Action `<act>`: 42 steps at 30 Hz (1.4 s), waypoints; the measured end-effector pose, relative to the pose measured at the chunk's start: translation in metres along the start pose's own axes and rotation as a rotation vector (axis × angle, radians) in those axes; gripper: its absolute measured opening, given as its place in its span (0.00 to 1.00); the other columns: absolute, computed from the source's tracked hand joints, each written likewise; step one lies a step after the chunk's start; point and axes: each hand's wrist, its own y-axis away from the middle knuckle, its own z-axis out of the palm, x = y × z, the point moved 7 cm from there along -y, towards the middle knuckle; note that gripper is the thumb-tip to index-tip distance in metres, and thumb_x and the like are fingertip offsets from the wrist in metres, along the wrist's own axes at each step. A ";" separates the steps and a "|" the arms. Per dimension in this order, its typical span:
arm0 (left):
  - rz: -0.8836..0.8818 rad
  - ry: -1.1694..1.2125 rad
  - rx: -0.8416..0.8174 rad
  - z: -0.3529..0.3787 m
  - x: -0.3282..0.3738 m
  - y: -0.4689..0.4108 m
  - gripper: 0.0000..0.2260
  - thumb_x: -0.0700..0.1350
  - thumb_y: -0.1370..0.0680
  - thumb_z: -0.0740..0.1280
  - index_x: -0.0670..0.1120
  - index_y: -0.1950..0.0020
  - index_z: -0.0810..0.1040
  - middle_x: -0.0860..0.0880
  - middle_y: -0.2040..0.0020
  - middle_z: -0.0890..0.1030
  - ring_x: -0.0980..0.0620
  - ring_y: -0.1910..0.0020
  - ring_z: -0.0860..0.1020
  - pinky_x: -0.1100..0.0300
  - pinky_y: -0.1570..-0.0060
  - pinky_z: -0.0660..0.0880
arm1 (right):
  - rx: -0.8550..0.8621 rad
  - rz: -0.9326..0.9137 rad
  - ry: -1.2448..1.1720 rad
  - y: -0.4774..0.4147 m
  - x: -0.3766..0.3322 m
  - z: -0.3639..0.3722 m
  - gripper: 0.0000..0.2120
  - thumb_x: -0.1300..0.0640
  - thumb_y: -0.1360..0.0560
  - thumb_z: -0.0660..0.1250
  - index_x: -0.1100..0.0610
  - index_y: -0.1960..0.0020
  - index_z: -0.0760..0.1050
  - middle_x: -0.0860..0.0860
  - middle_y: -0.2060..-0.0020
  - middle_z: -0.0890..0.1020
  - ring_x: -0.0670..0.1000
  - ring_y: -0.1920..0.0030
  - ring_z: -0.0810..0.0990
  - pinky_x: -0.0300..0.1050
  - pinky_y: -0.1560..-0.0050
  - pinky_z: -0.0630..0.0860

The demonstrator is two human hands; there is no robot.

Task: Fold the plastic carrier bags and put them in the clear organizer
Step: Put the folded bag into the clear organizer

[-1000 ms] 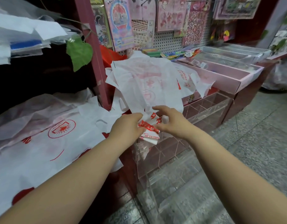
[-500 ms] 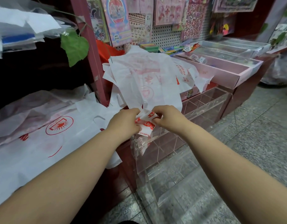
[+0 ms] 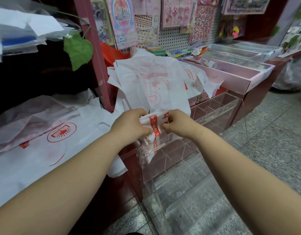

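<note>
The fingers [image 3: 169, 116] of the right hand [image 3: 177, 123] are curled over 1 end of a folded bag [image 3: 154, 122], with the thumb pressed in from below. The other end is gripped by the left hand [image 3: 129, 126], whose fingertips are tucked out of sight under the plastic. The bag is thus held by 2 hands at once, just above the near corner of the clear organizer [image 3: 214, 109]. A loose tail of it hangs down at that corner, though whether inside the front wall or outside it cannot be told.

Several risks can be judged from here. The thin plastic is likely to be slippery and springy, so the folds could open if either pinch is eased before the bundle is wedged into a compartment. The hanging tail could be caught on a divider or left trailing over the rim. A pile of loose bags [image 3: 154, 82] leans over the back of the organizer and could be knocked down into it by a careless lift.

Both forearms are stretched forward and converge. The backs of the hands are turned up, the wrists sit about level, and the hands are close together.
</note>
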 end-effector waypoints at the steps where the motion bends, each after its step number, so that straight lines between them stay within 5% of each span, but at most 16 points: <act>1: -0.013 -0.013 -0.021 0.003 0.000 0.001 0.12 0.44 0.32 0.74 0.53 0.55 0.73 0.51 0.57 0.76 0.49 0.56 0.76 0.59 0.58 0.70 | -0.006 0.004 0.001 0.000 0.000 -0.001 0.08 0.68 0.31 0.62 0.61 0.56 0.77 0.55 0.63 0.81 0.57 0.57 0.79 0.55 0.49 0.76; 7: 0.058 -0.369 -0.082 0.020 -0.001 0.004 0.06 0.47 0.27 0.68 0.52 0.52 0.74 0.52 0.54 0.78 0.49 0.51 0.75 0.60 0.51 0.59 | -0.123 -0.013 0.206 0.002 -0.002 0.006 0.09 0.63 0.28 0.64 0.60 0.49 0.78 0.55 0.52 0.82 0.55 0.51 0.77 0.49 0.42 0.70; 13: 0.104 -0.562 -0.028 0.018 -0.004 -0.003 0.07 0.48 0.26 0.67 0.51 0.50 0.72 0.50 0.51 0.79 0.48 0.51 0.73 0.59 0.53 0.57 | -0.038 -0.097 0.356 0.002 -0.010 0.009 0.06 0.61 0.27 0.63 0.52 0.54 0.76 0.41 0.70 0.67 0.50 0.58 0.66 0.41 0.56 0.58; 16: 0.122 -0.642 -0.032 0.019 -0.001 -0.005 0.06 0.46 0.26 0.65 0.50 0.54 0.68 0.50 0.54 0.78 0.48 0.53 0.73 0.59 0.53 0.57 | 0.009 -0.097 0.323 0.002 -0.010 0.006 0.13 0.61 0.27 0.64 0.56 0.43 0.75 0.46 0.64 0.72 0.50 0.56 0.67 0.42 0.53 0.62; 20: 0.135 -0.768 -0.056 0.017 0.003 -0.009 0.15 0.43 0.26 0.65 0.49 0.66 0.59 0.53 0.66 0.67 0.50 0.62 0.66 0.60 0.54 0.56 | 0.027 -0.082 0.254 0.002 -0.007 -0.002 0.09 0.61 0.28 0.67 0.59 0.48 0.78 0.54 0.53 0.81 0.48 0.57 0.69 0.39 0.55 0.62; 29: 0.046 -0.430 -0.117 0.006 -0.016 -0.007 0.12 0.51 0.27 0.68 0.50 0.67 0.69 0.54 0.69 0.71 0.50 0.60 0.72 0.58 0.56 0.56 | -0.058 -0.049 0.240 -0.001 -0.007 0.008 0.17 0.59 0.29 0.69 0.56 0.41 0.75 0.51 0.48 0.81 0.52 0.46 0.78 0.49 0.40 0.70; 33: 0.061 -0.523 -0.107 0.010 -0.009 -0.005 0.15 0.50 0.26 0.67 0.49 0.70 0.66 0.53 0.70 0.69 0.52 0.66 0.68 0.58 0.55 0.56 | 0.041 -0.075 0.010 0.004 -0.014 -0.009 0.15 0.65 0.31 0.68 0.56 0.45 0.76 0.48 0.56 0.77 0.51 0.52 0.77 0.48 0.46 0.75; 38: 0.082 -0.669 -0.127 0.023 -0.002 -0.004 0.15 0.50 0.25 0.65 0.48 0.69 0.65 0.52 0.70 0.68 0.53 0.69 0.64 0.58 0.55 0.55 | 0.001 -0.065 0.236 0.005 -0.010 0.002 0.07 0.63 0.29 0.66 0.59 0.52 0.79 0.53 0.56 0.82 0.50 0.56 0.75 0.47 0.43 0.69; 42: 0.071 -0.366 -0.022 0.011 -0.005 0.000 0.05 0.53 0.26 0.67 0.53 0.58 0.77 0.55 0.61 0.77 0.53 0.57 0.71 0.59 0.54 0.55 | 0.072 -0.076 0.164 0.008 -0.006 0.001 0.07 0.63 0.29 0.67 0.58 0.52 0.81 0.53 0.54 0.82 0.48 0.56 0.74 0.36 0.58 0.67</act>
